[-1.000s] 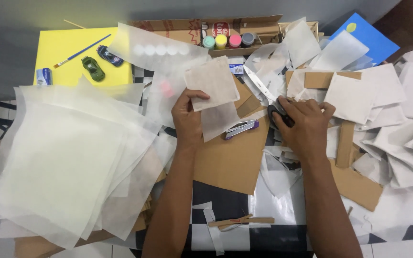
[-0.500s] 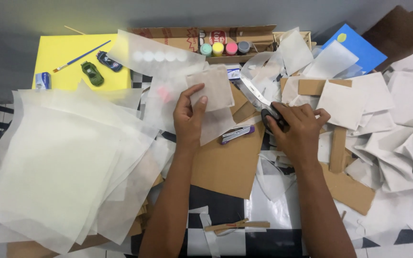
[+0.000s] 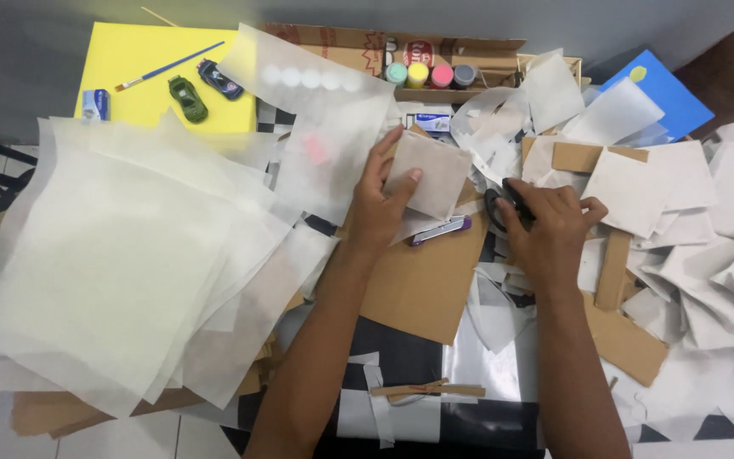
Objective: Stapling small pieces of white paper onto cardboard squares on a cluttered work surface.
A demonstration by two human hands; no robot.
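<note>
Since a moment ago, our right hand point(image 3: 550, 229) has drawn the black-handled scissors point(image 3: 503, 204) lower, fingers curled around the handles. Our left hand point(image 3: 375, 208) pinches a small paper-covered square point(image 3: 431, 174) over the brown cardboard point(image 3: 426, 280), just above a purple stapler point(image 3: 439, 231).
</note>
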